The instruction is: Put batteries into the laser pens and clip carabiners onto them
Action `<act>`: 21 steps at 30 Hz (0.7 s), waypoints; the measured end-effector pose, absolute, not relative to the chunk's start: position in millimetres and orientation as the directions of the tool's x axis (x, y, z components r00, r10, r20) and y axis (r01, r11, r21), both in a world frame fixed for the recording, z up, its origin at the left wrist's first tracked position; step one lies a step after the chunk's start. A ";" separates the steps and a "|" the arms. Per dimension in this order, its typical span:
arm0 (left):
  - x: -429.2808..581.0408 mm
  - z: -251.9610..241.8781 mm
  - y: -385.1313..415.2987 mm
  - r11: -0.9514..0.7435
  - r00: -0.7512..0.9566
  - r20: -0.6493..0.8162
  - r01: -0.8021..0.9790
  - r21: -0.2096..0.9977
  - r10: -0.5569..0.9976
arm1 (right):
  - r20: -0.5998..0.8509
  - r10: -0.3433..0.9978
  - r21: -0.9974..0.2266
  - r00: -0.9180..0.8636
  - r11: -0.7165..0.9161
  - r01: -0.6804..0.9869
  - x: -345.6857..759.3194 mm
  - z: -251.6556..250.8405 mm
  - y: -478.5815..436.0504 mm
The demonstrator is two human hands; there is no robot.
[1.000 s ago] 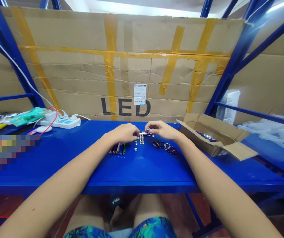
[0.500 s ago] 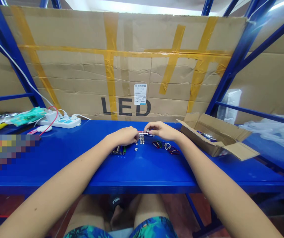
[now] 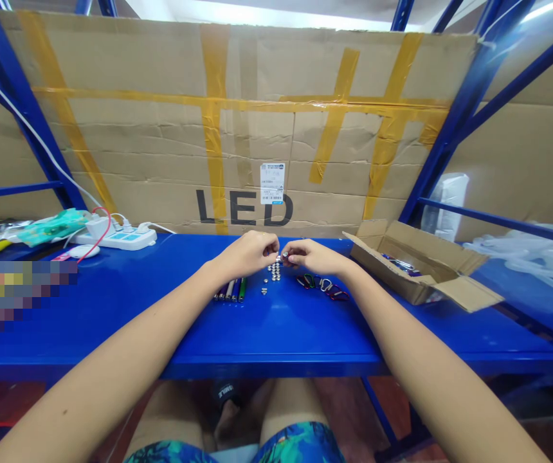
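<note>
At the middle of the blue worktop (image 3: 276, 337), two hands meet over one small silver part (image 3: 285, 256).
Right hand (image 3: 312, 257) fingers (image 3: 292, 256) pinch it; left hand (image 3: 245, 254) fingers (image 3: 271, 245) curl beside it, grip unclear. Four slim metal pens (image 3: 231, 289) lie at seven o'clock, about five carabiners (image 3: 322, 286) at four.

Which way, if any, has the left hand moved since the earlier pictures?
Yes, it has moved. The left hand has shifted rightward, toward the right hand, judged against the LED lettering on the cardboard.
</note>
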State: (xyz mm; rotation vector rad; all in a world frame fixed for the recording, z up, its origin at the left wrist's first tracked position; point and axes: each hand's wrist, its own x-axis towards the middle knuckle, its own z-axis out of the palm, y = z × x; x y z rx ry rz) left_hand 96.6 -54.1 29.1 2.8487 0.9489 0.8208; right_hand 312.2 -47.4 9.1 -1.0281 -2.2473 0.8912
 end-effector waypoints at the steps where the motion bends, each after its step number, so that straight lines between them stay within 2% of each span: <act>1: 97.9 28.2 -54.6 -0.824 0.677 0.490 0.535 0.184 0.549 | 0.162 0.788 -0.743 -0.594 0.493 0.452 310.7 8.7 -48.5; 6: 101.5 24.8 -57.0 -0.844 0.685 0.512 0.505 0.179 0.518 | 0.168 0.769 -0.747 -0.617 0.508 0.429 303.8 11.6 -55.9; 11: 100.1 27.0 -59.3 -0.870 0.740 0.487 0.485 0.094 0.464 | 0.182 0.764 -0.783 -0.619 0.494 0.379 305.2 13.0 -54.9; 15: 97.4 30.1 -60.4 -0.801 0.697 0.461 0.596 0.053 0.549 | 0.200 0.764 -0.719 -0.614 0.540 0.438 310.7 13.5 -51.1; 17: 95.6 30.9 -60.6 -0.746 0.680 0.393 0.665 0.025 0.619 | 0.213 0.763 -0.679 -0.610 0.565 0.470 313.1 15.4 -50.8; 21: 93.1 29.9 -61.4 -0.684 0.678 0.146 0.730 -0.009 0.721 | 0.203 0.772 -0.663 -0.602 0.561 0.496 314.7 19.5 -53.1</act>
